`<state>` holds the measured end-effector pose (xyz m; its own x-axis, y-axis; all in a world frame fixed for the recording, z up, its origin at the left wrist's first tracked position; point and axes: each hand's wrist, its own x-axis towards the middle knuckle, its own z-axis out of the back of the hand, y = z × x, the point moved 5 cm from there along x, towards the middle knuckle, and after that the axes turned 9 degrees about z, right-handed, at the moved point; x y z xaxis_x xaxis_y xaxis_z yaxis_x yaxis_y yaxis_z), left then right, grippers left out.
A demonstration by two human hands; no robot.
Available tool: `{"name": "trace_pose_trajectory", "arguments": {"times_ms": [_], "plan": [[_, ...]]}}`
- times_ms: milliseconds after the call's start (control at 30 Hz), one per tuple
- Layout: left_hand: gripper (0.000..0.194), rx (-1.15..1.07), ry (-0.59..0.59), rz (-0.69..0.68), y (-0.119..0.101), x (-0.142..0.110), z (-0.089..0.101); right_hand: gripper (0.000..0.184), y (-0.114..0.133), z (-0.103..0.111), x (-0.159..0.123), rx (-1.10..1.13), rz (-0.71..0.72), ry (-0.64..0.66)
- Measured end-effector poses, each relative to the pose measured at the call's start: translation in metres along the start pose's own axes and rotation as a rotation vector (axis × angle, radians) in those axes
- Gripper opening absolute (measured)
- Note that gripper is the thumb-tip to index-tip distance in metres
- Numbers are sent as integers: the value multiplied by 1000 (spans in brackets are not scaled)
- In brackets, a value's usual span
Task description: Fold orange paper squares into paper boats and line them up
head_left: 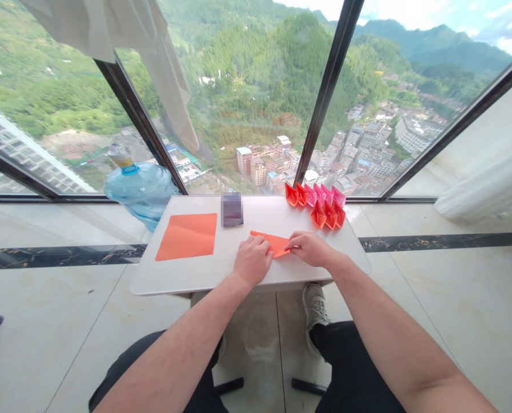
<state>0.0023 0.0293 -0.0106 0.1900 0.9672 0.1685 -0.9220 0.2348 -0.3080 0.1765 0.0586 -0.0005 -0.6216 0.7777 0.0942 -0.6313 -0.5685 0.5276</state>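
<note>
A folded orange paper point(276, 242) lies on the small white table point(187, 275). My left hand point(252, 259) rests on its left part with the fingers curled down, pressing it flat. My right hand point(311, 248) pinches the paper's right edge with closed fingers. A flat orange sheet point(187, 235) lies to the left. Several folded paper boats in orange and pink point(318, 203) stand in rows at the table's far right.
A phone point(232, 209) lies at the table's back middle. A blue water jug point(141, 189) stands on the floor beyond the table's left corner, against the glass wall. My legs and a grey shoe point(315, 307) are under the table.
</note>
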Motion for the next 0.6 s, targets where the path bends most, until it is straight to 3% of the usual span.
{"name": "trace_pose_trajectory", "arguments": {"times_ms": [167,400,600], "plan": [[20,29,-19,-20,-3,-2,1,10,-7,4,7,125,-150,-59],[25,59,-33,-43,-4,-3,0,13,-7,-5,12,402,-382,-26],[27,70,-29,-51,-5,-4,-1,11,-11,-15,22,138,-421,-114]]}}
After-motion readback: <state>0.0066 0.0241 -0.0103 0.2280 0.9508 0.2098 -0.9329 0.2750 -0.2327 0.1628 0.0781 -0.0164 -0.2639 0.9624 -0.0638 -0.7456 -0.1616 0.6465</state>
